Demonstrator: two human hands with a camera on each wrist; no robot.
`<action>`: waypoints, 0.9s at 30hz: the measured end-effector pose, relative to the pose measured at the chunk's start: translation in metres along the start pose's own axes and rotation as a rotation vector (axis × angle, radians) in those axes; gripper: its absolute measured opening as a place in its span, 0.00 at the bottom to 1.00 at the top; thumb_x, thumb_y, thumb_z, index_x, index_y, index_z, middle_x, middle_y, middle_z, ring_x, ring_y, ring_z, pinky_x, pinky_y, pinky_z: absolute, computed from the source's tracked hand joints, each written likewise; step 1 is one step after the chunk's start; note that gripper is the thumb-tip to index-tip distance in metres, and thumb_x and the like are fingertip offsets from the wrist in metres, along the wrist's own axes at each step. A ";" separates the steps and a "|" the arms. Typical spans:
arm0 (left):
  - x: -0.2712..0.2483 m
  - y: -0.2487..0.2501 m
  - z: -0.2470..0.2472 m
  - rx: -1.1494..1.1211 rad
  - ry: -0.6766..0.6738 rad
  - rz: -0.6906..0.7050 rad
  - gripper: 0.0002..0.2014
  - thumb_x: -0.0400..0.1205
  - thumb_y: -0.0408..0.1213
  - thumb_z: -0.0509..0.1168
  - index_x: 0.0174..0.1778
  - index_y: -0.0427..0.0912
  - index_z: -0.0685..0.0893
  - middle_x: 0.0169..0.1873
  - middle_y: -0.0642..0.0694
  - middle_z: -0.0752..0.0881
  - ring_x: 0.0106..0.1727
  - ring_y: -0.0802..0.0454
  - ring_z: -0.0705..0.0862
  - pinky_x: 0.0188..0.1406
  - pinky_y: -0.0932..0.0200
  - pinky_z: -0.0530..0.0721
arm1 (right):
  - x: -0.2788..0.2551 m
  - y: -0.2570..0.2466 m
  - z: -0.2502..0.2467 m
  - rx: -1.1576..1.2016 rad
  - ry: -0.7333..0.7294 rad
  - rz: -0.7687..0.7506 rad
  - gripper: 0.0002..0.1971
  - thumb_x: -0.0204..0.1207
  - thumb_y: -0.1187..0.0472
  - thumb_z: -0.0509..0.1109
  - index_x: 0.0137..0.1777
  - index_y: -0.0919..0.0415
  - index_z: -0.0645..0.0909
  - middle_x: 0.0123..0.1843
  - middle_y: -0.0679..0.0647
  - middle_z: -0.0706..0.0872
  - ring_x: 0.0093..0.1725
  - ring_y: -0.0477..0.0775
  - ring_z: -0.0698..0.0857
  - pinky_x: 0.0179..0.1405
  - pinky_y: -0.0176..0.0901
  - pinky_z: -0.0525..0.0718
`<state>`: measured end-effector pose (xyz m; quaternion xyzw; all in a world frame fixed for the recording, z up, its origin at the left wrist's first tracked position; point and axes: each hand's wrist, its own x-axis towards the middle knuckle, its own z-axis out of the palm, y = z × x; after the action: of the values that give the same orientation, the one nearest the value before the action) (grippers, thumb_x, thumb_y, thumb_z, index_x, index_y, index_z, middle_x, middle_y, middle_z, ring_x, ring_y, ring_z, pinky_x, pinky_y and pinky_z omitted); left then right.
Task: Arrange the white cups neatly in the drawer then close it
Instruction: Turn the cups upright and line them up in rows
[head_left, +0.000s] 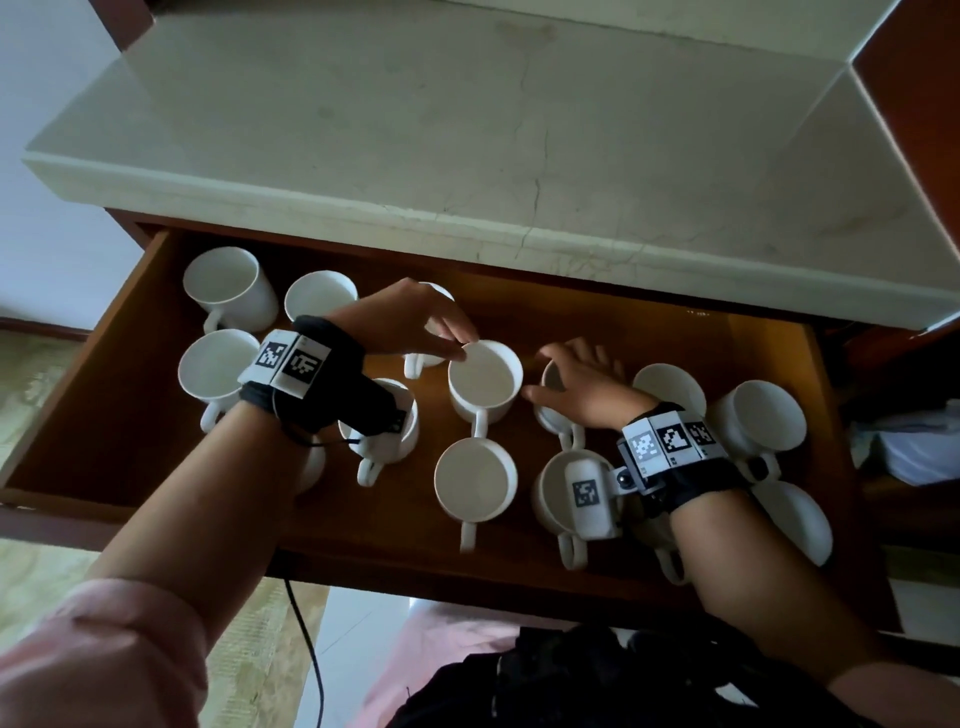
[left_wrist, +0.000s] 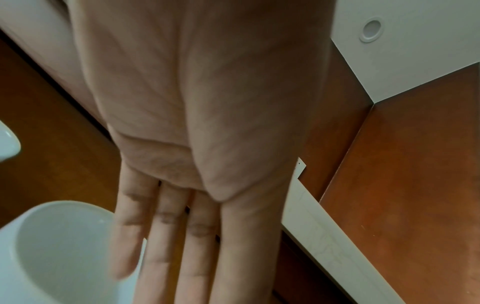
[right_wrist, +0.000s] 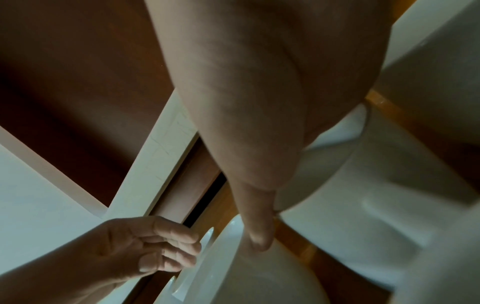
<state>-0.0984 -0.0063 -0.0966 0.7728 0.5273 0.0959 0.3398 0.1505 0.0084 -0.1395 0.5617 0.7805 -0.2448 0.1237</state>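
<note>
Several white cups stand upright in the open wooden drawer (head_left: 675, 338), handles mostly toward me. My left hand (head_left: 457, 345) reaches over the back row, and its straight fingers (left_wrist: 168, 236) touch the far rim of the centre cup (head_left: 484, 382). That cup's rim also shows in the left wrist view (left_wrist: 52, 257). Just right of it, my right hand (head_left: 566, 374) lies spread over another cup (head_left: 553, 415) and hides most of it. Its thumb (right_wrist: 259, 232) points at the centre cup (right_wrist: 259, 277). Neither hand grips anything.
A pale stone countertop (head_left: 467, 130) overhangs the drawer's back. More cups crowd the drawer's right end (head_left: 763, 415) and left side (head_left: 223, 286). A black cable (head_left: 306, 639) hangs below the drawer front. Light cloth (head_left: 914, 447) lies on a shelf at right.
</note>
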 end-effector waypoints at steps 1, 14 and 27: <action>-0.001 0.000 -0.001 -0.013 -0.001 -0.009 0.12 0.77 0.41 0.73 0.56 0.49 0.89 0.50 0.55 0.89 0.53 0.63 0.87 0.59 0.62 0.83 | 0.000 -0.001 0.000 0.003 -0.011 0.004 0.29 0.78 0.38 0.60 0.76 0.46 0.62 0.78 0.55 0.59 0.78 0.63 0.57 0.74 0.58 0.57; -0.014 -0.004 -0.021 0.014 0.017 -0.047 0.11 0.80 0.44 0.69 0.57 0.55 0.88 0.54 0.57 0.88 0.51 0.66 0.82 0.54 0.71 0.74 | -0.014 -0.023 -0.017 0.055 0.093 0.089 0.33 0.76 0.39 0.63 0.78 0.47 0.58 0.79 0.54 0.59 0.78 0.61 0.57 0.73 0.55 0.57; -0.040 -0.041 -0.028 0.089 -0.251 -0.042 0.12 0.80 0.46 0.67 0.58 0.52 0.86 0.56 0.56 0.87 0.57 0.59 0.82 0.65 0.59 0.75 | -0.004 -0.108 -0.011 0.102 -0.016 0.158 0.43 0.74 0.31 0.61 0.83 0.49 0.50 0.85 0.55 0.51 0.83 0.62 0.53 0.79 0.59 0.55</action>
<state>-0.1604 -0.0206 -0.0931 0.7817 0.5007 -0.0320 0.3705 0.0511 -0.0164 -0.1021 0.6252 0.7192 -0.2784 0.1201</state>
